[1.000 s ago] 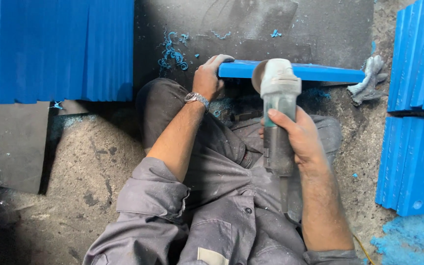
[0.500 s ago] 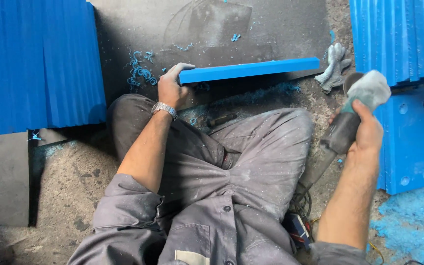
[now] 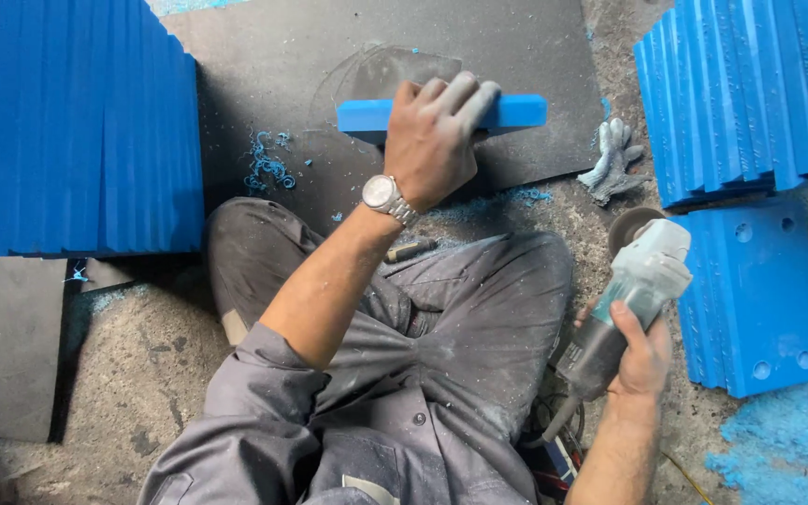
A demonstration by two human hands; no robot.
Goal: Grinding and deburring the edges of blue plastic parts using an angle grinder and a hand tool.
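Observation:
My left hand [image 3: 434, 136] grips the middle of a blue plastic plate [image 3: 516, 111] that stands on its edge on a dark rubber mat [image 3: 329, 75]. A metal watch is on that wrist. My right hand [image 3: 641, 351] holds a grey angle grinder [image 3: 642, 276] by its body, off to the right above the concrete floor, its disc pointing away from me. I sit with my legs in grey overalls folded under the plate.
A tall stack of blue plates [image 3: 67, 122] stands at the left. More blue plates [image 3: 750, 93] lean at the right, with drilled ones [image 3: 764, 290] lying flat below them. A dusty glove [image 3: 613, 164] lies on the floor. Blue shavings [image 3: 268, 166] litter the mat.
My left hand slid from the plate's left end to its middle. My right hand carried the grinder off the plate, out to the right and down.

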